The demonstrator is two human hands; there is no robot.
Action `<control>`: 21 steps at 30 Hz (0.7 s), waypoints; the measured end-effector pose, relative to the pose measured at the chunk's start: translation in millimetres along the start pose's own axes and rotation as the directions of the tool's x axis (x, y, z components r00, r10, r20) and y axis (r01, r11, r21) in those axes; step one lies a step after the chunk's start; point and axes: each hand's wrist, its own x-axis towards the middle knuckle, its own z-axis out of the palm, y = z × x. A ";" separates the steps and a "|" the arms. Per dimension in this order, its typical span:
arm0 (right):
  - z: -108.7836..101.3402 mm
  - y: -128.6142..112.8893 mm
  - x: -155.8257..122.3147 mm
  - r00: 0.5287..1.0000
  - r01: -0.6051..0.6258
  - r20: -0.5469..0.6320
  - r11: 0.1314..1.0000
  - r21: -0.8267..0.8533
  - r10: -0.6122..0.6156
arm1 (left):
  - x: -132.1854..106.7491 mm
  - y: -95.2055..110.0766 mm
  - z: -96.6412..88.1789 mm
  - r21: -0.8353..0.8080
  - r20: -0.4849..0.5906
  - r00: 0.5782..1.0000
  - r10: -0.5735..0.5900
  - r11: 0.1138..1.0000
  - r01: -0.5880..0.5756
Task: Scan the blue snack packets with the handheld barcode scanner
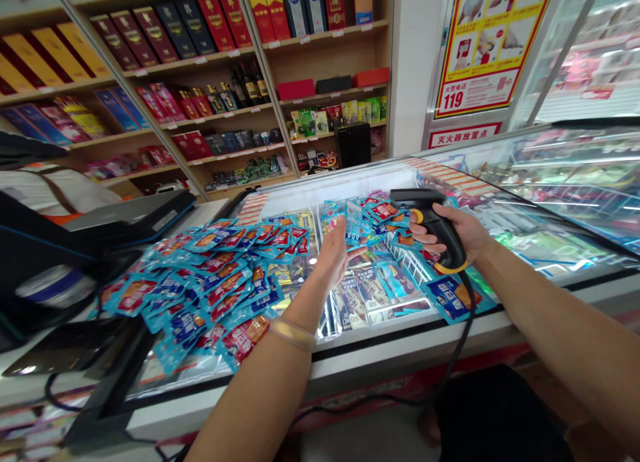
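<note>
Left hand (pixel 334 252) raised edge-on; right hand (pixel 463 232) around scanner (pixel 431 217).

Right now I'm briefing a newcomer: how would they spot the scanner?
Find the glass-topped freezer chest strewn with blue packets. Over its right half, the right hand grips the scanner. It alone is black, pistol-shaped, with yellow trim.

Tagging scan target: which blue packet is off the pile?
The packet upright in the left hand, by the scanner; others lie on the freezer lid.
</note>
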 end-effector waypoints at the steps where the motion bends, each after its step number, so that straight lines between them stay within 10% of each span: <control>1: -1.0 -0.6 0.1 1.000 0.013 -0.014 1.000 -0.002 -0.013 | -0.9 1.6 0.1 0.031 -0.027 0.999 0.026 0.999 -0.026; 5: 8.4 -4.6 -0.8 0.996 0.070 -0.064 0.997 0.027 -0.068 | -6.3 21.6 -18.3 0.327 -0.123 0.951 0.283 0.916 -0.230; 8: 31.4 -4.6 -0.7 0.997 0.071 -0.040 0.994 0.081 -0.068 | -16.1 51.3 -57.4 0.653 -0.104 0.839 0.534 0.673 -0.347; 13: 79.3 13.8 14.7 0.997 -0.007 0.078 0.992 0.125 -0.003 | -45.5 101.6 -138.2 0.974 -0.141 0.723 0.676 0.225 -0.021; 17: 113.4 38.1 36.7 0.990 -0.065 0.132 0.981 0.180 0.042 | -61.2 111.7 -181.0 0.951 -0.247 0.764 0.596 -0.004 0.310; 21: 138.9 56.2 53.8 0.983 -0.126 0.158 0.972 0.200 0.094 | -62.9 103.0 -199.7 0.941 -0.287 0.850 0.442 -0.035 0.336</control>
